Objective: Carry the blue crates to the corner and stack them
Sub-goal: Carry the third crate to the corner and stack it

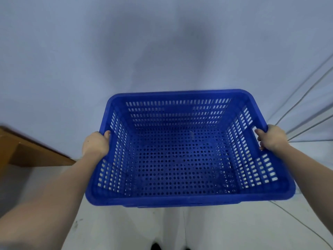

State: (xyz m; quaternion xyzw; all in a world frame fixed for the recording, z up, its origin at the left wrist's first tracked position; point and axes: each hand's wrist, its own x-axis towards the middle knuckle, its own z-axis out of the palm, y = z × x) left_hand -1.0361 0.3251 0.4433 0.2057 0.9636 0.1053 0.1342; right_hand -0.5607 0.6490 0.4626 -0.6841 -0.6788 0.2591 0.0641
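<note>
- Blue crate (182,152) empty, held off the floor (234,228) in front of the body, facing a plain wall (90,51).
- Left hand (95,144) grip closed on the left rim; right hand (272,138) grip closed on the right rim, fingers through the handle slot.
- Step, likely: carrying toward the corner.
- No other crates visible.
- Next move calls for lowering it level, clear of the cables (306,98) at right and the brown furniture (27,150) at left.

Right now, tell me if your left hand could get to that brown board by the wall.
Probably not as things stand: the left hand is clamped on the crate rim, sharing its load with the right hand. The path to the board looks unobstructed.
</note>
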